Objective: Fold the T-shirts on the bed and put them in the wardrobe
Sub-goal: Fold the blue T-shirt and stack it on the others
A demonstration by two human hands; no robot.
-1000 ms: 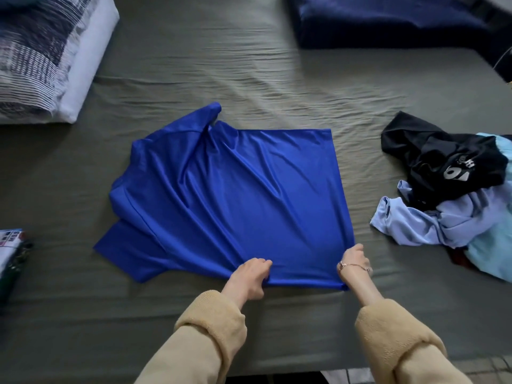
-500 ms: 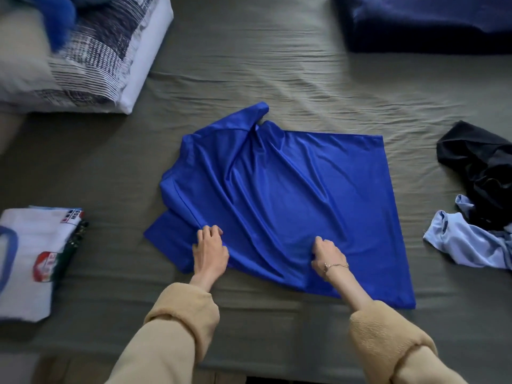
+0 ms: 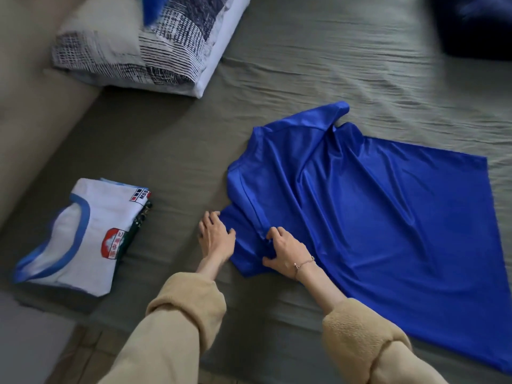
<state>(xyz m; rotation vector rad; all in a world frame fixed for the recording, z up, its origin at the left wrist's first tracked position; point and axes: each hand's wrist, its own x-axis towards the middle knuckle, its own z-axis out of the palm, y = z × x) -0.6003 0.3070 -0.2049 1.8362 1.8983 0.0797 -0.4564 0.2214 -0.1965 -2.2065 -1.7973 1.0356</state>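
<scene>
A bright blue T-shirt (image 3: 374, 212) lies spread and wrinkled on the grey-green bed sheet (image 3: 332, 67), its neck end to the left. My left hand (image 3: 214, 238) sits at the edge of the near sleeve, fingers on the fabric. Just to the right, my right hand (image 3: 286, 249), with a thin bracelet on the wrist, has curled fingers bunching the sleeve cloth near the shoulder seam. At the left, a folded white T-shirt with blue trim (image 3: 74, 239) tops a small stack.
A patterned blue-and-white pillow or folded duvet (image 3: 155, 45) lies at the back left. Dark navy bedding (image 3: 476, 26) fills the far right corner. The beige bed frame edge (image 3: 30, 112) runs down the left, with floor below the near edge.
Both hands moved left along the shirt from its hem to the near sleeve. The view swung left, so the pile of unfolded clothes left the frame and the folded stack came in.
</scene>
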